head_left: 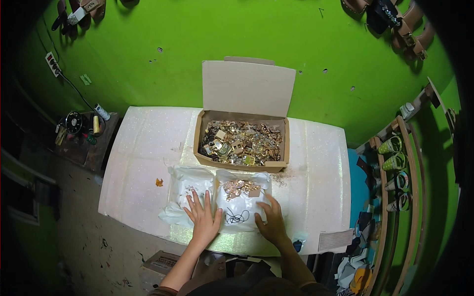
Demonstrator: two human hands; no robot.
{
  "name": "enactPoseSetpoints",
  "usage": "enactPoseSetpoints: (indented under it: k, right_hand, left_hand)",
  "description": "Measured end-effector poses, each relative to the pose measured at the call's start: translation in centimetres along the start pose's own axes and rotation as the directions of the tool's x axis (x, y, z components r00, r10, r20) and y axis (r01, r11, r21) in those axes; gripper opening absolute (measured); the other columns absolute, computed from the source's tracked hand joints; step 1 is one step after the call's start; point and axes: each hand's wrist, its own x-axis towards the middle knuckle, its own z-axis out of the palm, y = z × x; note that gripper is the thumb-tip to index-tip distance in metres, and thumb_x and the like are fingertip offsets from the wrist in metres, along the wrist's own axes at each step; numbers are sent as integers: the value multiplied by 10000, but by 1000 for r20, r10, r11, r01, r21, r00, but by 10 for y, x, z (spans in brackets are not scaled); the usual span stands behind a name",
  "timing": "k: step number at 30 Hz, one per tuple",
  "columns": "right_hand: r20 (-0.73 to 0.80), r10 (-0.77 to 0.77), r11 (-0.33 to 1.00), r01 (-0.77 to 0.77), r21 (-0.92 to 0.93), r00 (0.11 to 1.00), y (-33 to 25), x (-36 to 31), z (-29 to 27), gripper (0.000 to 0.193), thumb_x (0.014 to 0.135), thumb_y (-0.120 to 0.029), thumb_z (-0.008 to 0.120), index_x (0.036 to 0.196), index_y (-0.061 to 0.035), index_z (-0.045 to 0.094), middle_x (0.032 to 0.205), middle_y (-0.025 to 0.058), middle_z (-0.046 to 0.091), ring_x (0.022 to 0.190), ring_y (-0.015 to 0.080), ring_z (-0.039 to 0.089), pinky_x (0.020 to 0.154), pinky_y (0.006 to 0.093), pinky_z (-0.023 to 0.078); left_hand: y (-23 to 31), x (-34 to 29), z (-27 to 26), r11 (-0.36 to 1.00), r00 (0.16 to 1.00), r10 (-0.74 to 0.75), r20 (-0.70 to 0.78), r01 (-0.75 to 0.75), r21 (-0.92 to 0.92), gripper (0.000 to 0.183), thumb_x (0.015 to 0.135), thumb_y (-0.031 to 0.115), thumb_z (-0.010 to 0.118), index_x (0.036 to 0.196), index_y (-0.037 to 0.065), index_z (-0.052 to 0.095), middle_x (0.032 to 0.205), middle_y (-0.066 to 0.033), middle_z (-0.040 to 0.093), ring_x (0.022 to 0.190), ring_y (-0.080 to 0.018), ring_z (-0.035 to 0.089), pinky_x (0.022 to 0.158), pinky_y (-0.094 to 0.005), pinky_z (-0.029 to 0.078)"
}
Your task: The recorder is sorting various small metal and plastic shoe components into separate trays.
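With fingers spread, my left hand [203, 217] rests over the left of two shallow trays lined with thin white plastic; this left tray [183, 176] has only tiny bits visible in it. My right hand [270, 219], fingers apart and slightly curled, is at the right edge of the right lined tray [223, 209]. A heap of rose-gold shiny trinkets [239, 188] lies in the far part of that right tray. Nearer me in it is a dark tangled cord or chain [237, 216]. Neither hand appears to hold anything.
Behind the trays an open cardboard box [247, 165] is full of metallic ornaments, its lid [249, 89] raised. An orange scrap [159, 182] lies on the glittery white table [133, 148]. A grey ribbed piece [335, 240] sits at the right front corner. Right of the table stands a wooden sandal rack [412, 172].
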Motion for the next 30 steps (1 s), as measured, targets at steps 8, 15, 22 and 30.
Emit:
enactPoseSetpoints:
  k: [8, 15, 22, 30]
  right_hand:
    - [-101, -65, 975, 85, 206, 993, 29, 32, -24, 223, 682, 58, 531, 877, -40, 487, 999, 153, 479, 967, 315, 487, 816, 362, 401]
    - [-166, -181, 975, 199, 99, 969, 58, 113, -56, 229, 744, 17, 510, 967, -17, 474, 1030, 166, 454, 943, 296, 485, 823, 345, 401]
    - [118, -130, 989, 138, -59, 984, 79, 178, -58, 350, 740, -91, 575, 1069, -30, 474, 1109, 186, 412, 1058, 345, 420, 887, 405, 370]
    - [369, -153, 918, 270, -290, 917, 118, 222, -23, 529, 672, -209, 658, 1147, -91, 459, 1157, 162, 414, 1086, 330, 400, 882, 390, 382]
  left_hand:
    - [22, 22, 3, 998, 980, -57, -192, 62, 21, 552, 800, 163, 451, 1298, 9, 269, 1352, -313, 6, 1235, -507, -49, 955, -611, -19]
    - [39, 76, -15, 998, 978, -16, -209, 29, 59, 561, 787, 188, 481, 1284, 8, 293, 1359, -292, 36, 1243, -495, -28, 961, -604, -12]
    - [60, 153, 8, 994, 981, 101, -167, -92, 62, 584, 800, 241, 495, 1300, 36, 275, 1354, -297, 53, 1256, -470, 4, 966, -603, 6]
    - [70, 209, 27, 961, 963, 258, -82, -248, 121, 560, 801, 270, 506, 1286, 68, 315, 1364, -235, 125, 1274, -420, 54, 988, -577, 29]
